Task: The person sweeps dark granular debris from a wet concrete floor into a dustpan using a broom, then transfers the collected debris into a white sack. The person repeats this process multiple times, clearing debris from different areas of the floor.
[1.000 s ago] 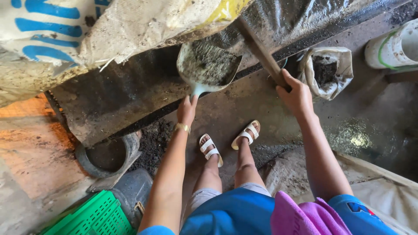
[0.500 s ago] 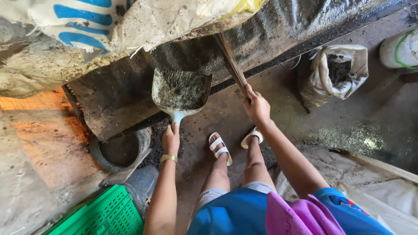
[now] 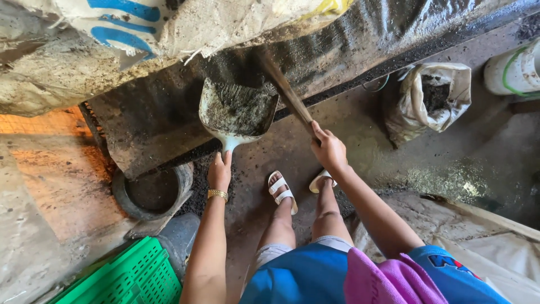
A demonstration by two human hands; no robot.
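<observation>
The scoop (image 3: 236, 115) serves as the landmark here, a pale metal one held up near the middle of the view and filled with dark, damp soil.

Far to the left of the scoop and lower down, a green plastic crate (image 3: 126, 278) sits at the bottom edge. Just above the crate, still left of the scoop and below it, a round dark pot (image 3: 152, 191) lies on the dirty floor (image 3: 394, 163), its mouth facing up. Above and to the left of the scoop hangs a bulging white woven sack (image 3: 169, 28) with blue markings, resting on a dark soiled sheet (image 3: 146, 121) that runs behind the scoop.

Directly below the scoop, the left hand (image 3: 219, 171) grips its short handle, fingers clenched around it, a gold bracelet (image 3: 217, 195) on the wrist. Below and slightly right of the scoop, two feet in white sandals (image 3: 281, 190) stand on the floor.

Just right of the scoop, a wooden stick (image 3: 287, 93) slants up beside the scoop's right rim; whether it touches it I cannot tell. The right hand (image 3: 329, 149) grasps the stick's lower end, fingers closed around it.

Well to the right of the scoop, an open white bag (image 3: 430, 98) holds dark soil, and further right still, a white bucket (image 3: 514, 70) stands at the frame's edge.
</observation>
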